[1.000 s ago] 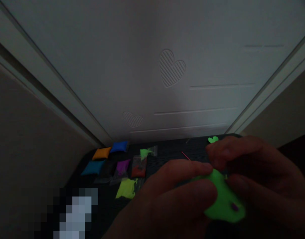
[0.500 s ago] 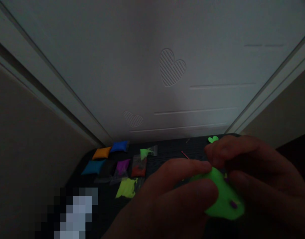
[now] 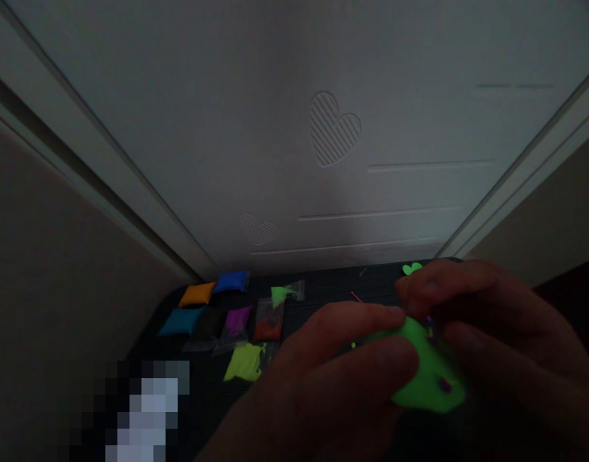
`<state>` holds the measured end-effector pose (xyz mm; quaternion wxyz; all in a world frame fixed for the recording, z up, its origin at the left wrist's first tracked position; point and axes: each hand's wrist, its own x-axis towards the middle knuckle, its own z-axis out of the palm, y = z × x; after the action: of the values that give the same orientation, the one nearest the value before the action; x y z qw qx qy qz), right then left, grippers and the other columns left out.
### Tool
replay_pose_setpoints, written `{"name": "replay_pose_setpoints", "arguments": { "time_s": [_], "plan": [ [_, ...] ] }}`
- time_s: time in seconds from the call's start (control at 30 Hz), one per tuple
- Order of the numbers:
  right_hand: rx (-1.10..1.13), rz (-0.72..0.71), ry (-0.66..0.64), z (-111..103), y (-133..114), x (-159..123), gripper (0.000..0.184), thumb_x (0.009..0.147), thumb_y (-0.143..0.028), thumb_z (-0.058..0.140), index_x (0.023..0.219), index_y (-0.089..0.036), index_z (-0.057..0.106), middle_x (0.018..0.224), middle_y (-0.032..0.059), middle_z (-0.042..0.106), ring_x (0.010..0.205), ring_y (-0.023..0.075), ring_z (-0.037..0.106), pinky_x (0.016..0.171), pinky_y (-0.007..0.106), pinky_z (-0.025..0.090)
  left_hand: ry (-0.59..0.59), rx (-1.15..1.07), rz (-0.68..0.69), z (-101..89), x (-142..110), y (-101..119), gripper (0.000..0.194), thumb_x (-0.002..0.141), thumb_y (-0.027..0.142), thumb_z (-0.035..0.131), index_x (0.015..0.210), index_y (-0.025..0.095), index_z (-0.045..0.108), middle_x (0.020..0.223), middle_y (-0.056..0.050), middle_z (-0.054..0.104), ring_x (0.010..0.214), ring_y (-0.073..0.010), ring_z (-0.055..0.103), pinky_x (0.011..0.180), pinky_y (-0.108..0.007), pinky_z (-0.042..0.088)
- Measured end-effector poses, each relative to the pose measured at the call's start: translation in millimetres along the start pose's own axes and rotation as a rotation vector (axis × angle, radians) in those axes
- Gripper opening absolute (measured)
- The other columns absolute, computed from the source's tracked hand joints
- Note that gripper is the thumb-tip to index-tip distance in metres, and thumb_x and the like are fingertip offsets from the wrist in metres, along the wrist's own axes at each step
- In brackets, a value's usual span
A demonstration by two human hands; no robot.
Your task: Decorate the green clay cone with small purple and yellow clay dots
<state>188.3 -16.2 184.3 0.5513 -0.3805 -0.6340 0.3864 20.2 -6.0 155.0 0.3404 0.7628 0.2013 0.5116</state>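
Observation:
A flattened bright green piece of modelling clay (image 3: pixel 426 378) with small purple and yellow bits on it is pinched between the thumb and fingers of my left hand (image 3: pixel 333 372). My right hand (image 3: pixel 506 333) is curled beside the clay's upper right edge, its thumb in front of the clay and its fingertips bent in. Small purple and yellow specks show between those fingertips, but shadow hides what they grip. Just behind my right fingers, a green heart-shaped piece (image 3: pixel 412 268) lies on the dark table (image 3: pixel 323 282).
Left on the table lie clay packets: orange (image 3: pixel 197 294), blue (image 3: pixel 231 282), teal (image 3: pixel 180 322), black (image 3: pixel 210 324), purple (image 3: pixel 237 319), red (image 3: pixel 268 328), yellow (image 3: pixel 244 363) and green (image 3: pixel 280 294). A thin pink stick (image 3: pixel 356 296) lies behind my hands. A white panel (image 3: pixel 275 160) with heart patterns stands behind.
The green clay has shifted slightly up and left with my left hand and tilted a little. My right hand stays almost in place. A small yellow bit now shows above my left thumb.

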Motion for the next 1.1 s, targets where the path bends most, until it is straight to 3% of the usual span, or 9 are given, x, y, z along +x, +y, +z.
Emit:
{"name": "replay_pose_setpoints", "arguments": {
  "time_s": [0.13, 0.27, 0.43, 0.6, 0.73, 0.87, 1.0, 1.1],
  "plan": [
    [0.004, -0.028, 0.074, 3, 5, 0, 0.017, 0.080, -0.028, 0.055, 0.095, -0.024, 0.059, 0.091, 0.0012, 0.057, 0.082, 0.0128, 0.058, 0.064, 0.016, 0.051, -0.011, 0.154, 0.111, -10.6, 2, -8, 0.080, 0.066, 0.004, 0.063, 0.130, 0.036, 0.027, 0.118, -0.002, 0.053, 0.098, -0.0202, 0.057, 0.076, -0.031, 0.053],
    [0.005, 0.005, 0.204, 4, 17, 5, 0.019, 0.081, -0.021, 0.050, 0.098, -0.024, 0.058, 0.095, 0.0006, 0.056, 0.083, 0.0107, 0.056, 0.066, 0.016, 0.048, 0.126, 0.249, 0.115, -17.8, 3, -18, 0.086, 0.059, 0.002, 0.065, 0.131, 0.032, 0.027, 0.115, -0.006, 0.052, 0.100, -0.0238, 0.054, 0.083, -0.040, 0.049],
    [-0.201, -0.001, 0.175, 7, 22, 11, 0.016, 0.081, -0.022, 0.052, 0.096, -0.024, 0.057, 0.088, -0.0001, 0.056, 0.075, 0.0098, 0.054, 0.058, 0.017, 0.044, 0.259, 0.207, 0.114, -25.3, 6, -23, 0.093, 0.055, -0.005, 0.062, 0.132, 0.032, 0.024, 0.115, -0.007, 0.046, 0.099, -0.0237, 0.052, 0.083, -0.043, 0.049],
    [-0.304, 0.044, -0.126, 20, 12, 9, 0.014, 0.082, -0.028, 0.051, 0.094, -0.024, 0.054, 0.090, -0.0003, 0.058, 0.082, 0.0125, 0.057, 0.069, 0.023, 0.046, 0.356, 0.269, 0.140, -27.3, 6, -26, 0.091, 0.055, -0.002, 0.066, 0.131, 0.030, 0.026, 0.119, -0.009, 0.043, 0.103, -0.0262, 0.049, 0.080, -0.042, 0.049],
    [-0.321, 0.085, -0.110, 30, 13, 9, 0.017, 0.080, -0.031, 0.055, 0.097, -0.030, 0.054, 0.096, -0.0043, 0.059, 0.090, 0.0112, 0.055, 0.078, 0.023, 0.045, 0.349, 0.390, 0.178, -22.1, 3, -30, 0.090, 0.053, 0.001, 0.069, 0.129, 0.028, 0.030, 0.116, -0.009, 0.047, 0.096, -0.0255, 0.053, 0.078, -0.042, 0.049],
    [-0.289, 0.103, -0.070, 34, 18, 12, 0.013, 0.080, -0.027, 0.056, 0.092, -0.031, 0.056, 0.090, -0.0071, 0.061, 0.085, 0.0080, 0.057, 0.074, 0.019, 0.045, 0.304, 0.452, 0.142, -18.5, 3, -32, 0.081, 0.055, 0.003, 0.069, 0.126, 0.025, 0.037, 0.113, -0.009, 0.049, 0.096, -0.0238, 0.054, 0.081, -0.041, 0.048],
    [-0.216, 0.136, -0.022, 34, 21, 14, 0.015, 0.081, -0.028, 0.055, 0.096, -0.031, 0.055, 0.088, -0.0073, 0.062, 0.080, 0.0076, 0.060, 0.070, 0.019, 0.046, 0.328, 0.241, 0.099, -15.0, 6, -31, 0.089, 0.055, 0.001, 0.068, 0.130, 0.030, 0.030, 0.118, -0.006, 0.045, 0.101, -0.0239, 0.051, 0.088, -0.041, 0.045],
    [-0.223, 0.118, 0.036, 32, 22, 14, 0.016, 0.081, -0.026, 0.054, 0.097, -0.031, 0.054, 0.088, -0.0067, 0.062, 0.079, 0.0081, 0.060, 0.070, 0.021, 0.046, 0.295, -0.057, -0.020, -13.3, 8, -26, 0.079, 0.062, 0.000, 0.062, 0.129, 0.029, 0.032, 0.121, -0.005, 0.045, 0.111, -0.0228, 0.046, 0.096, -0.037, 0.039]
  ]
}}
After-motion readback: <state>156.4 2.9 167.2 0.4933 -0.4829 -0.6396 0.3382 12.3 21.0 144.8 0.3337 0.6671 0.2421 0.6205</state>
